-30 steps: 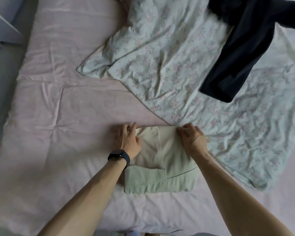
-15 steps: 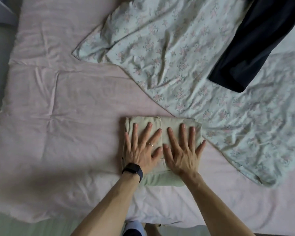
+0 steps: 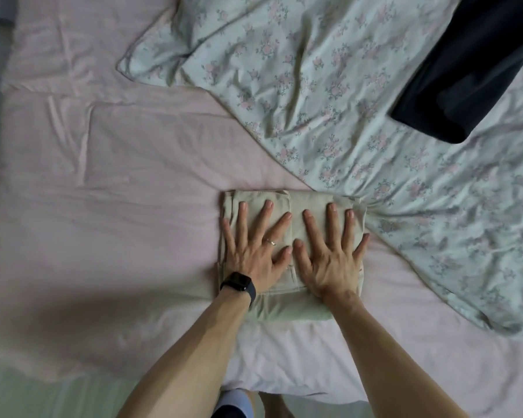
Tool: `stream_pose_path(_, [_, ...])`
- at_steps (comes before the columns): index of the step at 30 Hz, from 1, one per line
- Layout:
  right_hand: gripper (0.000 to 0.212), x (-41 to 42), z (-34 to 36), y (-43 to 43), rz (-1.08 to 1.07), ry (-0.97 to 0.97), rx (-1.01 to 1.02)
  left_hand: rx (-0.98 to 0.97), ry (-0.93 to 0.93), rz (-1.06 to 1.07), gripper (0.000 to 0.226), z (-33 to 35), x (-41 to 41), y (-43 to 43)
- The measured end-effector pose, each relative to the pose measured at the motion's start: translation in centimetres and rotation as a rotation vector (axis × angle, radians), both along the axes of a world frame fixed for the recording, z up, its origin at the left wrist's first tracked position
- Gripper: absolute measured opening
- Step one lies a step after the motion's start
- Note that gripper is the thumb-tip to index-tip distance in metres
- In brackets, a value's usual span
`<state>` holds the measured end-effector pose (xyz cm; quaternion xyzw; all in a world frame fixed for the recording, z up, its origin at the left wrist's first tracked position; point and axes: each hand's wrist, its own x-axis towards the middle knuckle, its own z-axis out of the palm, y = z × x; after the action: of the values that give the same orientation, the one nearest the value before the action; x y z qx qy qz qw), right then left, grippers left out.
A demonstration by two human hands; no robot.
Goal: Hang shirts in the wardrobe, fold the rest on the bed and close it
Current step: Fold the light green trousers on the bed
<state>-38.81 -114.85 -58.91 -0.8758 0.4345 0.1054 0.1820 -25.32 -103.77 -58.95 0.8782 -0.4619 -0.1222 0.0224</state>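
Fingers [image 3: 264,214] of both hands were spread straight and pressed flat on the folded pale beige cloth garment [image 3: 287,310], with the left hand [image 3: 251,254] on its left half and the right hand [image 3: 329,260] on its right half. This garment lay on the pink bed sheet [image 3: 118,206], its far right corner touching the pale floral quilt [image 3: 314,86]. A dark navy garment [image 3: 471,70] lay on the quilt, well apart.

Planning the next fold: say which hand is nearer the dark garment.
Right. The right hand lies below-left of the dark garment, on the folded beige garment; the left hand is farther left.
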Motion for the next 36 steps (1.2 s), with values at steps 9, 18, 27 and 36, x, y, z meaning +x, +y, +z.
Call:
stream_pose_path(9, [0.080,-2.4,5.6,3.8,-0.278,-0.087,0.061,-0.111,0.108,0.442,0.071,4.8,-2.3,3.2])
stream_pose_path(18, [0.088,-2.1,5.7,3.7,-0.247,-0.178,0.014,-0.096,0.323,0.628,0.086,5.6,-2.6,3.3])
stream_pose_path(27, [0.077,-1.7,5.4,3.8,-0.157,-0.160,-0.022,-0.162,0.349,0.562,0.093,4.3,-2.1,3.2])
stream_pose_path(36, [0.082,-1.9,4.9,3.8,-0.201,-0.157,0.008,0.025,0.317,0.491,0.086,6.4,-2.4,2.2])
